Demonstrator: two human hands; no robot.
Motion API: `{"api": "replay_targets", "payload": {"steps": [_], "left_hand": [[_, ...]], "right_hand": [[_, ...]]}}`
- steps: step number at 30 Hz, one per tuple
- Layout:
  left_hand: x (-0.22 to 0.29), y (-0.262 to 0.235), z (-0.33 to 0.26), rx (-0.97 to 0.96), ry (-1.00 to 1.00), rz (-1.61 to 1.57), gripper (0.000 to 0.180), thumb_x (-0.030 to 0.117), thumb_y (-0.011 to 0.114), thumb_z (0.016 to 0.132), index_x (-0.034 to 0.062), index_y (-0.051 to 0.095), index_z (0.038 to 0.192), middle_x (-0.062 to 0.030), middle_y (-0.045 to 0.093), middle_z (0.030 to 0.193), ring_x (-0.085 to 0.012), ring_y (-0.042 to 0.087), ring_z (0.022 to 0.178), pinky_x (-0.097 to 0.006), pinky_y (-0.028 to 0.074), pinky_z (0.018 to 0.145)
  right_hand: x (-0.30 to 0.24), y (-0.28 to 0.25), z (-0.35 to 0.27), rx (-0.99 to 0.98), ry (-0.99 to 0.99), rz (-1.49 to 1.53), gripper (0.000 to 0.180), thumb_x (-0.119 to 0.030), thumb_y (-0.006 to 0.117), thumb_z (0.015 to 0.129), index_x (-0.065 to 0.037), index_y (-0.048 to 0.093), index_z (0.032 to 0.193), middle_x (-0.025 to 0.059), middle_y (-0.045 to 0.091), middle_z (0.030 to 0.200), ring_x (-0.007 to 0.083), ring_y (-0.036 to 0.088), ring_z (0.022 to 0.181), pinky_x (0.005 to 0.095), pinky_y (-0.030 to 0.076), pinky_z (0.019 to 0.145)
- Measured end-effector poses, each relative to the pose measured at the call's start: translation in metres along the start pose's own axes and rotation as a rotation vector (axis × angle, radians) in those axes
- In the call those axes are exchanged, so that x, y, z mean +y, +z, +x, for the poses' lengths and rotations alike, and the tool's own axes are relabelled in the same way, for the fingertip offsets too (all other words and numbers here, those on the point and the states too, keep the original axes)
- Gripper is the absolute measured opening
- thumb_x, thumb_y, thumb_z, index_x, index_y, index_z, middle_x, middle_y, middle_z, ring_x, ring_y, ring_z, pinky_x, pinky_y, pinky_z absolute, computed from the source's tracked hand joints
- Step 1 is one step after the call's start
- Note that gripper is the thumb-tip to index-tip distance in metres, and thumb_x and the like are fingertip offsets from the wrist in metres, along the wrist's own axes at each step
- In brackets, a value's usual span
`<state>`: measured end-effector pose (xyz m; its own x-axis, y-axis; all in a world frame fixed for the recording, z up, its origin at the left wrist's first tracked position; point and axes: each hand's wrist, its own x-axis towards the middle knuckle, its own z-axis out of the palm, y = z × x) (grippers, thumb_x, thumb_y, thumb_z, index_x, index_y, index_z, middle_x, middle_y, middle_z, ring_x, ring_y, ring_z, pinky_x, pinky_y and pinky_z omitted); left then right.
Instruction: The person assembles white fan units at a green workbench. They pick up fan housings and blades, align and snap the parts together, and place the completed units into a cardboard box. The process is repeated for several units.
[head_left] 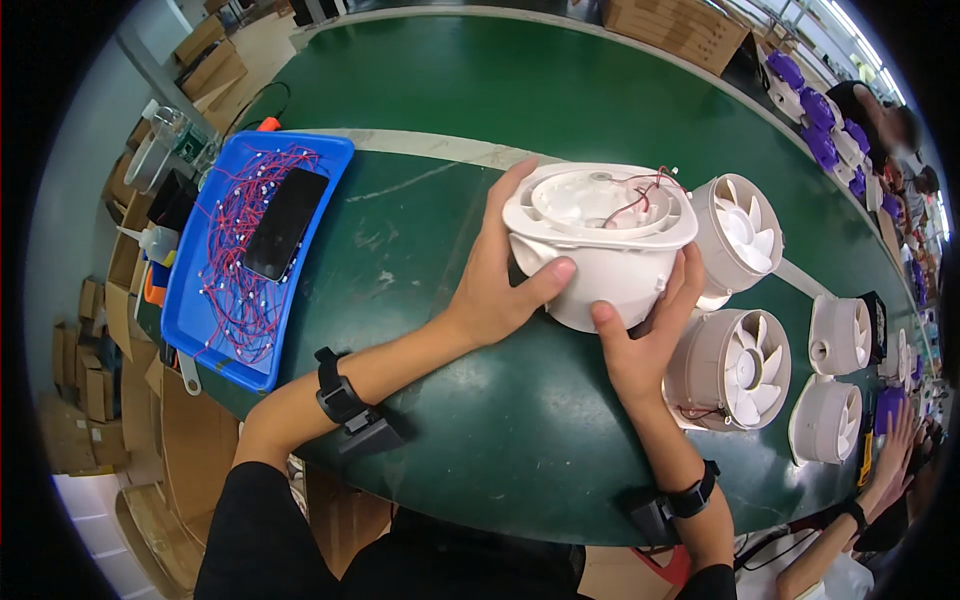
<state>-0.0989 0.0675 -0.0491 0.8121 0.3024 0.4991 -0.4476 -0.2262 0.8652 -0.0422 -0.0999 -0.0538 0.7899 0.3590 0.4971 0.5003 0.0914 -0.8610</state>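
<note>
Between my two hands is a white plastic fan housing [615,280], held up off the green table with its flanged, open side facing upward. Thin red and dark wires [640,195] come out of its round recess. My left hand [497,275] wraps the housing's left side, thumb across the front. My right hand [650,345] grips the lower right side, with its thumb on the front wall. Just right of it stand two more white fan units [740,238] with their blades showing, one behind the other. Part of the right fingers is hidden behind the housing.
On the left lies a blue tray [185,310] of red and dark wires with small white connectors, a black phone [286,224] on top. Further right are more fan units [826,420] and another person's hand [890,465]. A water bottle [180,135] stands at the far left.
</note>
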Motion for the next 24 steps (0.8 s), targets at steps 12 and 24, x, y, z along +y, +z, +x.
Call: {"api": "replay_targets", "payload": {"steps": [12,24], "left_hand": [[-0.0039,-0.0022,0.0029,-0.031,-0.060,-0.137,0.088,0.058,0.046,0.087,-0.0027,0.019,0.144,-0.0181,0.031,0.144,-0.0259,0.030,0.135,-0.037,0.021,0.112],[-0.0021,0.0012,0.0003,-0.074,-0.011,-0.143,0.081,0.032,0.054,0.085,-0.0015,0.014,0.146,-0.0196,0.032,0.142,-0.0283,0.031,0.134,-0.039,0.026,0.110]], "right_hand": [[0.0015,-0.0007,0.0021,-0.014,-0.050,-0.062,0.104,-0.020,0.082,0.070,-0.001,0.013,0.145,0.0202,0.032,0.139,0.0301,0.038,0.128,0.0408,0.033,0.106],[-0.0007,-0.0008,0.0023,-0.043,-0.011,-0.082,0.104,-0.038,0.074,0.078,0.002,0.007,0.146,0.0241,0.023,0.146,0.0319,0.029,0.135,0.0409,0.023,0.111]]}}
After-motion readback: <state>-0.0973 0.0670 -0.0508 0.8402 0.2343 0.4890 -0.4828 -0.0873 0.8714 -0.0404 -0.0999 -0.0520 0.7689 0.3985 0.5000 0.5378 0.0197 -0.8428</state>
